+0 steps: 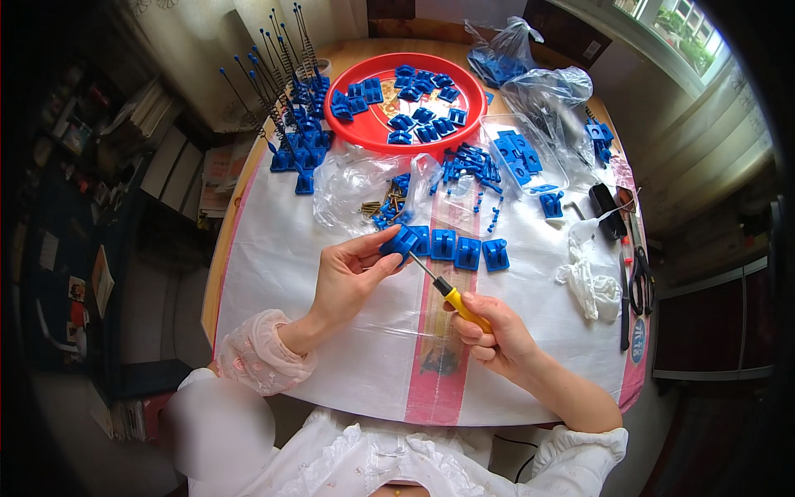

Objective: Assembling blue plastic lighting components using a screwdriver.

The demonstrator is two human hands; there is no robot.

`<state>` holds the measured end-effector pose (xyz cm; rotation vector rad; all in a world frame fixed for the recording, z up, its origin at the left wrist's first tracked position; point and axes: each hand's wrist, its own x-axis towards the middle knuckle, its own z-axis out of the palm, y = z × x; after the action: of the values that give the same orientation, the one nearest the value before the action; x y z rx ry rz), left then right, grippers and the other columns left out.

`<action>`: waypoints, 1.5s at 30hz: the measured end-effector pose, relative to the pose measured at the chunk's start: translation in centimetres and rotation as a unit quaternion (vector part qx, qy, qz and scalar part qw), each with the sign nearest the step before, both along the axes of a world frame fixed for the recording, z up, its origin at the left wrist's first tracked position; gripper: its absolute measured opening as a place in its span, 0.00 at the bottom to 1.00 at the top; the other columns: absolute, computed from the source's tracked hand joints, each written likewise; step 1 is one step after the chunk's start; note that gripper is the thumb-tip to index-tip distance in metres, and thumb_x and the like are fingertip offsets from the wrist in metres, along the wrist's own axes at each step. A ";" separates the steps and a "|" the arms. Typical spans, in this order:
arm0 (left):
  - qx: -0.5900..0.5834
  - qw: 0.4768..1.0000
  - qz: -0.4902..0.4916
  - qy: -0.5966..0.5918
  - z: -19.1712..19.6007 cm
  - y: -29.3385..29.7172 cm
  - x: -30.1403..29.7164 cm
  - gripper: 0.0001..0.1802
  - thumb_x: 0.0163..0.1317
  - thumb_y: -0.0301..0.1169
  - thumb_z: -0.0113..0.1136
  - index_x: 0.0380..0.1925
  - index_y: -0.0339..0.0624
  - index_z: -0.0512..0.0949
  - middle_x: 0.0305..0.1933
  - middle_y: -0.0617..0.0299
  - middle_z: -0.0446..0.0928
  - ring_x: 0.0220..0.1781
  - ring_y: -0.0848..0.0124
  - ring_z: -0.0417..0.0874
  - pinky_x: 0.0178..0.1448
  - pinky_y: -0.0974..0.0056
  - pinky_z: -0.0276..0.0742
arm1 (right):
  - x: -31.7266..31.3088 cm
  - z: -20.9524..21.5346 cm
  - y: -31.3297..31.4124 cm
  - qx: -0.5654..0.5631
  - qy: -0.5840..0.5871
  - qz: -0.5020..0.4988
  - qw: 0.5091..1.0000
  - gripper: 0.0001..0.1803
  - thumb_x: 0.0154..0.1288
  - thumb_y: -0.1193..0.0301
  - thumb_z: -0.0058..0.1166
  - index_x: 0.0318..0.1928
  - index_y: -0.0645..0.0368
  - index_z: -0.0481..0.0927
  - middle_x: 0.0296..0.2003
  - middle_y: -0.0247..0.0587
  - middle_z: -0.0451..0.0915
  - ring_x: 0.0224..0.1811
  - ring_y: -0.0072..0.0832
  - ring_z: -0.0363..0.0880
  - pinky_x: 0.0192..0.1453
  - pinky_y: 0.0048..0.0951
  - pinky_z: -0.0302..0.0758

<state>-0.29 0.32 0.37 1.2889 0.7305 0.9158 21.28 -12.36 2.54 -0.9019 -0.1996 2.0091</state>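
The left hand (352, 277) pinches a small blue plastic part (399, 241) between thumb and fingers, holding it just above the table (273, 248) and well in front of the red round tray (377, 132). The right hand (493, 335) is wrapped around the yellow handle of a screwdriver (443, 288), fingers clamped on it, with the metal shaft slanting up to the held part and its tip touching it. Just beside the held part, on the side away from the tray's left rim, a row of three like blue parts (468, 250) lies on the plastic sheet. Between this row and the tray sits a clear bag of brass screws (377, 203). The tray holds many more blue parts. Black scissors (640, 282) lie far right of the tray, near the table's edge.
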 end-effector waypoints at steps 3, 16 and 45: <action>-0.007 1.000 -0.001 -0.003 -0.1 0.0 0.0 0.23 0.65 0.17 0.63 0.61 0.32 0.76 0.49 0.50 0.84 0.50 0.67 0.87 0.57 0.65 0.86 | 0.1 -0.5 -0.2 -0.002 0.026 0.000 1.000 0.18 0.79 0.60 0.47 0.54 0.63 0.71 0.23 0.27 0.66 0.15 0.08 0.48 0.15 0.14 0.45; -0.059 0.998 -0.014 0.009 0.7 0.0 0.3 0.21 0.67 0.23 0.62 0.61 0.41 0.75 0.49 0.54 0.85 0.50 0.66 0.88 0.55 0.64 0.86 | -0.2 -2.7 1.1 0.463 -0.674 -0.134 0.560 0.10 0.63 0.74 0.64 0.41 0.61 0.77 0.29 0.41 0.76 0.22 0.34 0.78 0.22 0.34 0.70; -0.162 0.982 -0.102 0.000 0.6 1.8 -0.9 0.21 0.71 0.34 0.62 0.61 0.40 0.76 0.51 0.55 0.85 0.50 0.68 0.88 0.54 0.65 0.86 | 1.5 -0.8 1.7 0.489 -0.782 -0.132 0.363 0.13 0.56 0.75 0.67 0.43 0.61 0.81 0.27 0.37 0.75 0.25 0.32 0.76 0.24 0.32 0.69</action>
<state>-1.20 2.09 1.00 1.0520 0.7000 0.6028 22.83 -10.65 1.77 -1.4221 -1.8568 -0.2272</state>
